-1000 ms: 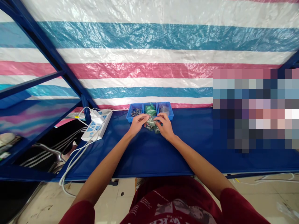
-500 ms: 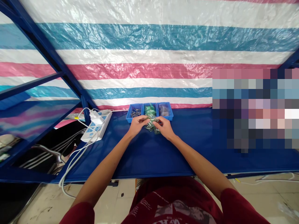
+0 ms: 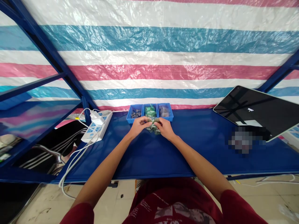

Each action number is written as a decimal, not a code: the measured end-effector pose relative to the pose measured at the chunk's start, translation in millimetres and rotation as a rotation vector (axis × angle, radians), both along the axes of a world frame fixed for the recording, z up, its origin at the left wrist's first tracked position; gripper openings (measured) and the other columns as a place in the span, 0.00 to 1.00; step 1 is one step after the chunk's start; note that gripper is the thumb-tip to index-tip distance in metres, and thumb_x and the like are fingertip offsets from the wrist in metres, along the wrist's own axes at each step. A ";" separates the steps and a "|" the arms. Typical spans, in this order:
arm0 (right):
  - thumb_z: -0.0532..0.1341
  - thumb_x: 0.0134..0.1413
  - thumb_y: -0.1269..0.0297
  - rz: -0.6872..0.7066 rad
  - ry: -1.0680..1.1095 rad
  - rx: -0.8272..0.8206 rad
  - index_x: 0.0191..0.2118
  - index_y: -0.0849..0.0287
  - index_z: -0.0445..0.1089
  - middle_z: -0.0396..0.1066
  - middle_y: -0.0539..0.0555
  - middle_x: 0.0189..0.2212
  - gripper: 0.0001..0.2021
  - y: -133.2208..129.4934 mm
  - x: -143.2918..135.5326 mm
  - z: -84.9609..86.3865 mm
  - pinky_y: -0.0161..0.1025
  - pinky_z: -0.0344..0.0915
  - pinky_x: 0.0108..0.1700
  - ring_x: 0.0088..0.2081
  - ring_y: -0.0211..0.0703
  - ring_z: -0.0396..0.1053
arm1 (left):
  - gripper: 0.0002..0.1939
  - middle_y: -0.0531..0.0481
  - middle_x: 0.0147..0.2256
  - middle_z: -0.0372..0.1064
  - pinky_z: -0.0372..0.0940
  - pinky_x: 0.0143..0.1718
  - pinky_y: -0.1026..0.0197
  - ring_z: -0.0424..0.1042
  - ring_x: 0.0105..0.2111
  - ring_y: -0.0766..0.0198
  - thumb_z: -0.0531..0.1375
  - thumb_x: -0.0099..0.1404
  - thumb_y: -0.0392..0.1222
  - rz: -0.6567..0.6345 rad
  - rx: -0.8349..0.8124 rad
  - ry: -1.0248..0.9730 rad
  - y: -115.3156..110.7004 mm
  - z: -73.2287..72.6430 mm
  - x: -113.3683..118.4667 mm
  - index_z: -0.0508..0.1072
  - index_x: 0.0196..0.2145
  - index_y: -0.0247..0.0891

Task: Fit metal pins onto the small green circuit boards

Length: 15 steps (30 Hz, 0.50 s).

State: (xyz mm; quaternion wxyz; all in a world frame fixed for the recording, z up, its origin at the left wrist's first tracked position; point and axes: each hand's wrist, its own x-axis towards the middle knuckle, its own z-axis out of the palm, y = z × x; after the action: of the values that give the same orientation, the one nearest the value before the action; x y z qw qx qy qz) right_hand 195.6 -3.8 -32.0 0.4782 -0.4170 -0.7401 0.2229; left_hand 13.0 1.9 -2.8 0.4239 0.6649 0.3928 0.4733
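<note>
Between my two hands is a small greenish see-through plastic bag (image 3: 153, 128), with small pale pieces showing in it or beneath it. My left hand (image 3: 137, 127) pinches its left upper side with thumb and fingers. On the opposite side my right hand (image 3: 165, 128) grips it the same way. Just beyond my fingers stand three joined blue bins. Loose metal pins or screws (image 3: 135, 114) lie in the left bin (image 3: 127, 115). Green plastic bags (image 3: 150, 110) fill the middle one, partly hidden by my hands. Clear greyish bags (image 3: 164, 111) sit in the right bin (image 3: 171, 116).
A white power strip (image 3: 99, 127) with a plugged-in adapter (image 3: 97, 118) and trailing white cables lies on the blue table (image 3: 151, 158) at left. On the right a black-screened panel (image 3: 261, 109) leans, with a blurred patch before it. Striped sheeting (image 3: 163, 71) hangs behind.
My fingers have shifted slightly on the bag, while both arms stay almost in place. The blurred area on the right has shrunk, and the black-screened panel shows there now.
</note>
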 end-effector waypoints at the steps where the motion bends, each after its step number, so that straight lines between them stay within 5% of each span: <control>1: 0.55 0.61 0.57 -0.004 -0.020 0.021 0.27 0.56 0.63 0.65 0.50 0.22 0.13 0.0 0.2 0.3 0.36 0.60 0.32 0.26 0.41 0.63 | 0.16 0.51 0.24 0.70 0.64 0.26 0.64 0.68 0.24 0.66 0.69 0.51 0.50 0.002 0.008 0.023 0.6 -0.7 -0.2 0.74 0.27 0.33; 4: 0.55 0.61 0.59 -0.010 -0.048 0.050 0.26 0.56 0.60 0.64 0.50 0.23 0.13 0.0 -0.2 0.6 0.36 0.57 0.32 0.27 0.40 0.62 | 0.17 0.51 0.24 0.68 0.63 0.26 0.64 0.67 0.24 0.66 0.68 0.53 0.51 -0.003 0.012 0.071 2.2 -2.7 -0.5 0.72 0.24 0.33; 9: 0.55 0.61 0.57 -0.048 -0.069 0.034 0.24 0.56 0.56 0.60 0.48 0.20 0.15 -0.9 -1.6 -1.1 0.35 0.54 0.30 0.25 0.38 0.58 | 0.21 0.53 0.26 0.70 0.63 0.25 0.65 0.68 0.23 0.67 0.69 0.50 0.52 -0.033 -0.076 -0.008 1.1 -2.5 1.4 0.70 0.34 0.35; 15: 0.48 0.66 0.55 -0.054 0.017 0.027 0.28 0.57 0.65 0.62 0.48 0.20 0.18 -6.2 -1.0 2.8 0.36 0.59 0.31 0.23 0.38 0.60 | 0.22 0.58 0.20 0.65 0.62 0.22 0.66 0.65 0.18 0.69 0.69 0.52 0.53 -0.086 -0.093 -0.084 1.7 -0.7 1.8 0.64 0.34 0.38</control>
State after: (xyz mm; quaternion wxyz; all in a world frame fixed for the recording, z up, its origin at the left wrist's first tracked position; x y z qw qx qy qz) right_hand 194.5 -10.1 -29.2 0.4960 -0.4283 -0.7274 0.2035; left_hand 14.8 3.6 -3.5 0.4902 0.6403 0.3673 0.4635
